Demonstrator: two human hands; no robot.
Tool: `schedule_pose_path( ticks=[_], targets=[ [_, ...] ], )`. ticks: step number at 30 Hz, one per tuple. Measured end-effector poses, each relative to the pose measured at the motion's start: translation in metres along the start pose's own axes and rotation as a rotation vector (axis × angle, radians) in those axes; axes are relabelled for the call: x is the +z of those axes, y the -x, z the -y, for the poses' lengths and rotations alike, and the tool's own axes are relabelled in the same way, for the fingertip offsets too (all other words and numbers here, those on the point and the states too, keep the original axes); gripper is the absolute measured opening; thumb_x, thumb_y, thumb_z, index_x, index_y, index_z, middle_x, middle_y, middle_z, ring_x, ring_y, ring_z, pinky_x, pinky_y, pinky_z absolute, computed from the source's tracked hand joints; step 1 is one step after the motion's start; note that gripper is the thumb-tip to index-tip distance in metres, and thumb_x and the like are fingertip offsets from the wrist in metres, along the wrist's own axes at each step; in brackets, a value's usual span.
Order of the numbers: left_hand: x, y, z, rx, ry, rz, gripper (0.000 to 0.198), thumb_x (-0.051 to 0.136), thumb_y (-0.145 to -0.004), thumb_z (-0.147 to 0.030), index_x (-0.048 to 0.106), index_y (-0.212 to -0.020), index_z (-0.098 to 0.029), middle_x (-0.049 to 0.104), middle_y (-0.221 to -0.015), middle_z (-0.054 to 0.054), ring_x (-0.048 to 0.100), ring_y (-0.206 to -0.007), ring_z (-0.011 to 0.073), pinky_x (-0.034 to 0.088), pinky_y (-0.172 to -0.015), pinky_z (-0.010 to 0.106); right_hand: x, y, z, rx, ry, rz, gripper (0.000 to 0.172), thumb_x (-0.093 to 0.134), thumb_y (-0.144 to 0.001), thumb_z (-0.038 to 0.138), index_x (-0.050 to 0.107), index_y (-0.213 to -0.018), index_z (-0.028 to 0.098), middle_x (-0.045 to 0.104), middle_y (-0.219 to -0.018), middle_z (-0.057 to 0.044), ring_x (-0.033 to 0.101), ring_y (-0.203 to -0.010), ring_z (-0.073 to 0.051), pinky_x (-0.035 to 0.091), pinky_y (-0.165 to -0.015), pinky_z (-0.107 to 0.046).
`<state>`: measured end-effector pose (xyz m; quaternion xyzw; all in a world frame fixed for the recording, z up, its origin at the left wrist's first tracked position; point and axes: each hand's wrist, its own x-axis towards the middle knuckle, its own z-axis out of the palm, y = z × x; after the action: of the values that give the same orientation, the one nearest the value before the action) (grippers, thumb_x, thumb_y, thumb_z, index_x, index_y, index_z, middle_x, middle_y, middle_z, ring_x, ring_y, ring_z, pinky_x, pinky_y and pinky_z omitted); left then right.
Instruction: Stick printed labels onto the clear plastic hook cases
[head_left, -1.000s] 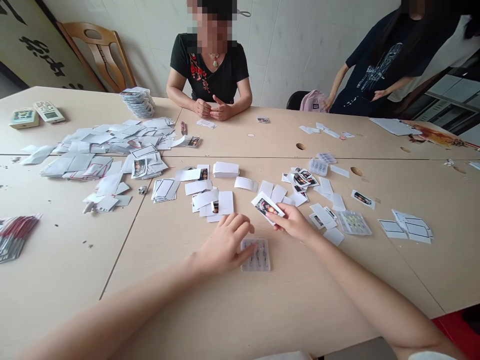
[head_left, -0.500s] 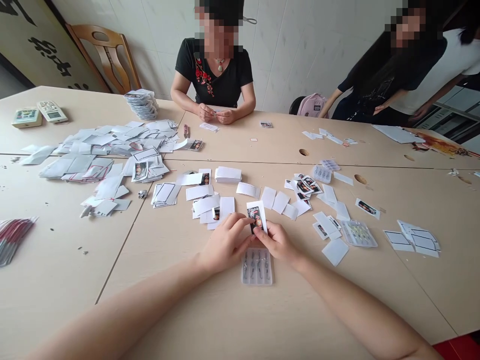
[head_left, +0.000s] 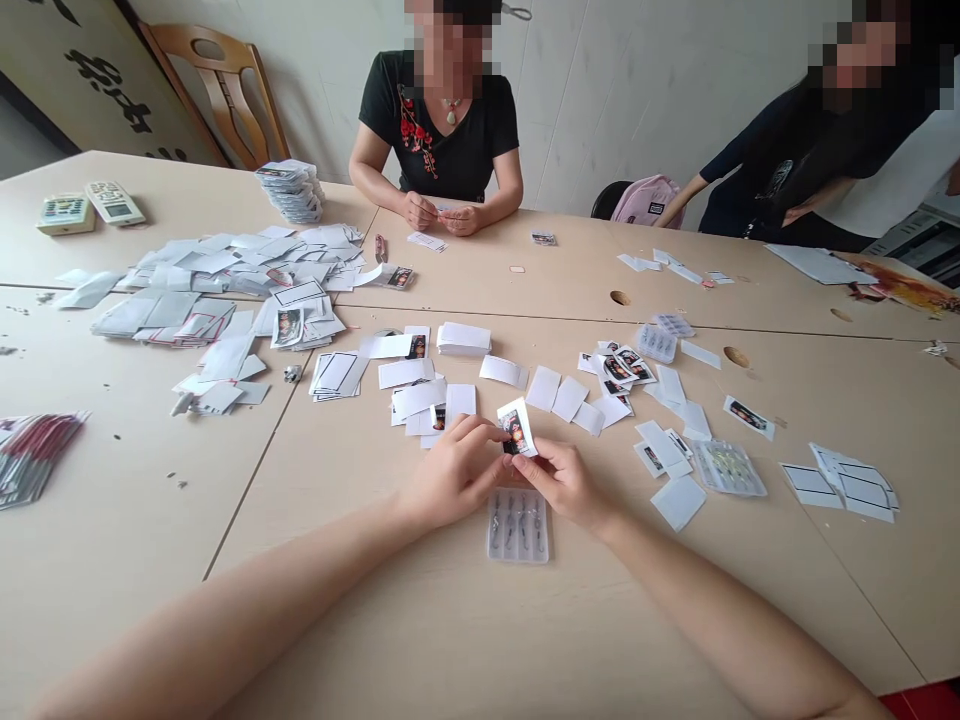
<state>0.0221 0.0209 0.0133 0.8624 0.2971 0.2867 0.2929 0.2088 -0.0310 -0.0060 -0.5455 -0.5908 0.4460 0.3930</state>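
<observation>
The left hand (head_left: 456,472) and right hand (head_left: 564,484) both pinch a small white card (head_left: 517,427) with a dark photo on it. They hold it tilted above the tabletop (head_left: 375,625), near a clear plastic tray (head_left: 517,526). The card looks thin and light. If the fingers slip, it could drop and get mixed up with the loose white papers (head_left: 420,398) close by.

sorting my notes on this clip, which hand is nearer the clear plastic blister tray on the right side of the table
The right hand is nearer: it sits left of the clear plastic blister tray, not touching it. The left hand is farther away, on the right hand's far side.
</observation>
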Motion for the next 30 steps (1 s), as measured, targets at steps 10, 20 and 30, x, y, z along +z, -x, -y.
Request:
schedule_pose_path(
  ticks=[10,20,30],
  targets=[
    [0.002,0.002,0.000,0.040,0.040,-0.058,0.006,0.048,-0.086,-0.016,0.053,-0.086,-0.019,0.059,-0.093,0.006,0.048,-0.091,0.0189,0.044,-0.083,0.035,0.000,0.001,0.002,-0.052,0.062,0.010,0.034,0.055,-0.081,0.051,0.065,-0.080,0.019,0.058,-0.066,-0.003,0.053,-0.064,-0.018,0.044,-0.057,-0.029],
    [-0.001,-0.003,0.004,-0.155,0.305,-0.101,0.013,0.043,-0.091,-0.025,0.049,-0.082,-0.018,0.056,-0.090,0.004,0.052,-0.087,0.0153,0.043,-0.079,0.030,-0.001,-0.002,-0.003,-0.042,-0.137,0.038,0.030,0.052,-0.085,0.044,0.066,-0.092,0.018,0.061,-0.080,-0.005,0.055,-0.074,-0.019,0.046,-0.065,-0.031],
    [0.004,-0.006,0.010,-0.325,0.656,-0.115,0.017,0.045,-0.090,-0.034,0.047,-0.084,-0.018,0.056,-0.089,0.002,0.051,-0.083,0.0144,0.041,-0.077,0.028,-0.003,-0.004,-0.008,-0.042,-0.234,0.011,0.023,0.055,-0.085,0.037,0.067,-0.089,0.017,0.061,-0.079,-0.004,0.053,-0.074,-0.016,0.046,-0.069,-0.030]
  ],
)
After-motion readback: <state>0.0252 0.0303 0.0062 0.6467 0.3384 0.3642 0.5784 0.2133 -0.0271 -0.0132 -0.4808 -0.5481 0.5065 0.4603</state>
